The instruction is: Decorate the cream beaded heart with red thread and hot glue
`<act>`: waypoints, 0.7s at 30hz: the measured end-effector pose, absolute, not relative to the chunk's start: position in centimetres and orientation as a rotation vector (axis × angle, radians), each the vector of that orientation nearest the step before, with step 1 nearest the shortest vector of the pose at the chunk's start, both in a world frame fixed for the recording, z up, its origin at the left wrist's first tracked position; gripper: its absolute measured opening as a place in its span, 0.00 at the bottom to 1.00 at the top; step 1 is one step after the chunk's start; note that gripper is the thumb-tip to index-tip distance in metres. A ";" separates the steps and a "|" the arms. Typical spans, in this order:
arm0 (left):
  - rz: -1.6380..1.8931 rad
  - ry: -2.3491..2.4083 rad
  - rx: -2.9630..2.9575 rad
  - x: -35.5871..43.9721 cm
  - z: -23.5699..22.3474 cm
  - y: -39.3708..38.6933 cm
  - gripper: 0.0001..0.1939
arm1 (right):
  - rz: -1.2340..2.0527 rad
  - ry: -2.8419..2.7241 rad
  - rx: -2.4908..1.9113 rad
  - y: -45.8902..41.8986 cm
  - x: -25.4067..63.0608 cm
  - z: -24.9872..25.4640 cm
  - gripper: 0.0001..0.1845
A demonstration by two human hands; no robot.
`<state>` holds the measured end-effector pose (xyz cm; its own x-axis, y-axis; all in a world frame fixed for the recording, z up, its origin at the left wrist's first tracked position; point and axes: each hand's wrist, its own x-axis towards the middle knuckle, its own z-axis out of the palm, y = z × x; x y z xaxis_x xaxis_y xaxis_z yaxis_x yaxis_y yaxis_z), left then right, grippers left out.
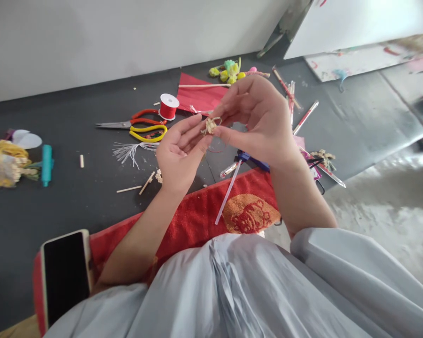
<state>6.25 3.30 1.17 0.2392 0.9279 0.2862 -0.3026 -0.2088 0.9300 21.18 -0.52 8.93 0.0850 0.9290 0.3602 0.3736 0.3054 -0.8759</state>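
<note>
A small pale woven piece (210, 125), straw-coloured with a thin loop at its upper right, is held up over the table between both hands. My left hand (181, 152) pinches its lower left side with thumb and fingers. From the right, my right hand (255, 122) grips it between thumb and fingertips, and these hide part of it. Behind the hands lies a red sheet (188, 94) with a thin stick (200, 86) on it. Left of my left hand are scissors (141, 126) with orange and yellow handles, a spool of red ribbon (168, 108) and white strings (129, 151).
A blue glue gun (245, 156) with a clear glue stick rests at a red towel (193, 213) along the near edge. A phone (66, 272) lies at the lower left. Fuzzy yellow-green pieces (231, 71), a teal tube (47, 164) and wrapped sticks (306, 116) lie around.
</note>
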 end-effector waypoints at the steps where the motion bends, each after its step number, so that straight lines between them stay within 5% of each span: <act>1: 1.291 0.634 1.294 6.2 1.2 3.4 0.26 | 0.693 -1.478 -1.257 -0.3 21.3 9.3 0.22; 7: 1.227 0.602 1.257 6.0 1.5 3.7 0.24 | 0.924 -1.435 -1.306 1.0 22.2 11.5 0.23; 21: 1.181 0.688 1.264 5.7 2.9 3.5 0.15 | 0.756 -1.665 -1.707 1.6 22.0 14.9 0.23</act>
